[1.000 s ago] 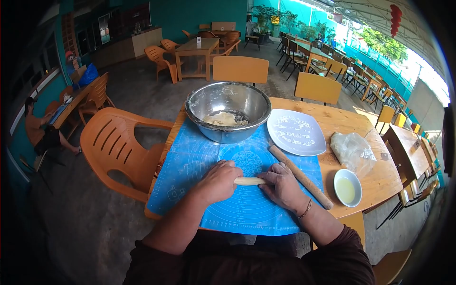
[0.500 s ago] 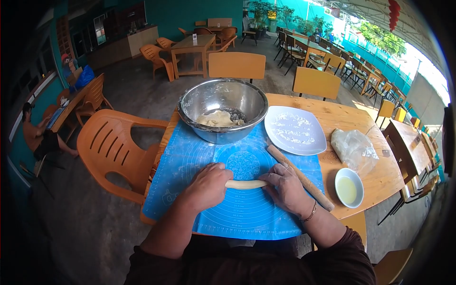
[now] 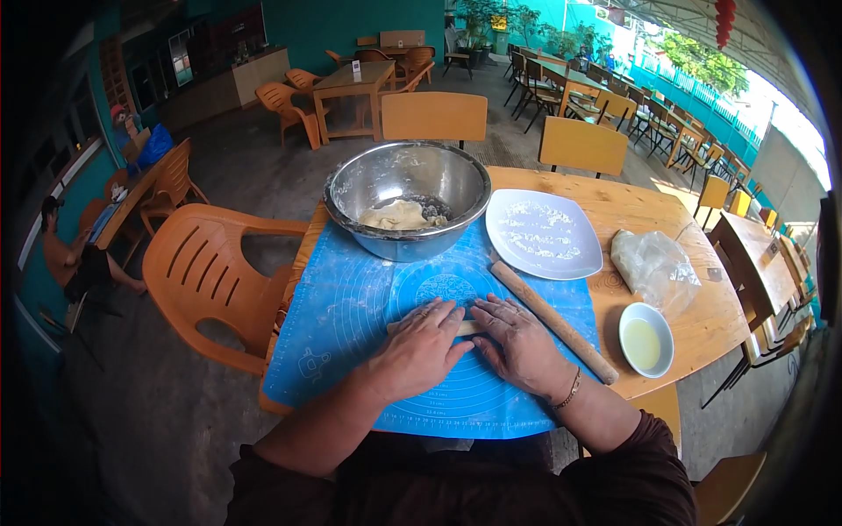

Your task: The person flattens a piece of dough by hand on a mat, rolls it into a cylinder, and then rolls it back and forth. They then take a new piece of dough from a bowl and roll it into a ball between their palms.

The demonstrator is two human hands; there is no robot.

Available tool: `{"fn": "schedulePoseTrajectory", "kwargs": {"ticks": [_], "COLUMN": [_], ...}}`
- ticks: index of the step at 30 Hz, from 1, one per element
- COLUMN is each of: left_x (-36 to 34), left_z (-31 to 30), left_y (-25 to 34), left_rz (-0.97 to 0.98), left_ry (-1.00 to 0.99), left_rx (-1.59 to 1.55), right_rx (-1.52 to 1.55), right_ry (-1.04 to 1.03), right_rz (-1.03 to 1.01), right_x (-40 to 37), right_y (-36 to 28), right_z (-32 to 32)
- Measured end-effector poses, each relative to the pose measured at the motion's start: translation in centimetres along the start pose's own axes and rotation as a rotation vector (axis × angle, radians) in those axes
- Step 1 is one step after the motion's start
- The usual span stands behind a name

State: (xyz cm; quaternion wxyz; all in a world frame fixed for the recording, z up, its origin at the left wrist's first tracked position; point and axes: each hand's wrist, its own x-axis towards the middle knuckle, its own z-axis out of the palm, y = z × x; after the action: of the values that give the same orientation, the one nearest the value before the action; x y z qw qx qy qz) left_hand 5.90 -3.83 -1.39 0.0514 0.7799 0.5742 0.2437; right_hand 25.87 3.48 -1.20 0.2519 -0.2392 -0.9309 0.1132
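Observation:
A thin strip of pale dough (image 3: 468, 328) lies across the blue measuring mat (image 3: 338, 302), mostly covered by my hands. My left hand (image 3: 423, 345) rests on its left part, fingers stretched out and palm down. Over the right part lies my right hand (image 3: 519, 344), also flat with extended fingers, its fingertips close to those of the left. A wooden rolling pin (image 3: 556, 323) sits slantwise just right of my right hand. Beyond my hands stands a steel mixing bowl (image 3: 408, 246) with a lump of dough (image 3: 399, 216) inside.
A white plate (image 3: 545, 235) dusted with flour is at the back right of the wooden table (image 3: 614, 200). A clear plastic bag (image 3: 654, 268) and a small bowl of yellowish liquid (image 3: 645, 341) are on the right. An orange chair (image 3: 210, 276) stands left; a person (image 3: 70, 245) sits farther off.
My hands have gone from gripping the dough strip's two ends to lying flat on top of it. They have moved closer together, toward the strip's middle.

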Motion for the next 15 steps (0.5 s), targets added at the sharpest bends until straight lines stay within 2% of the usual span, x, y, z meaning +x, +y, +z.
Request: {"fn": "schedulePoseTrajectory", "kwargs": {"ticks": [7,9,15], "left_x": [-0.1,-0.1,0.4], "left_z": [0.6,0.4,0.5], "left_y": [0.6,0.7,1.1], "left_rz": [-0.029,-0.043,-0.098], "left_ry": [-0.102,-0.114,-0.169], "left_rx": [0.126,0.129,0.112], "right_rx": [-0.092,-0.133,-0.146], "right_ry": [-0.065,-0.145,-0.144], "right_rz": [-0.012,0.009,0.034], "right_x": [-0.4,-0.6,-0.5], "right_y": [-0.1,0.0,0.3], "right_z": [0.7,0.8,1.2]}}
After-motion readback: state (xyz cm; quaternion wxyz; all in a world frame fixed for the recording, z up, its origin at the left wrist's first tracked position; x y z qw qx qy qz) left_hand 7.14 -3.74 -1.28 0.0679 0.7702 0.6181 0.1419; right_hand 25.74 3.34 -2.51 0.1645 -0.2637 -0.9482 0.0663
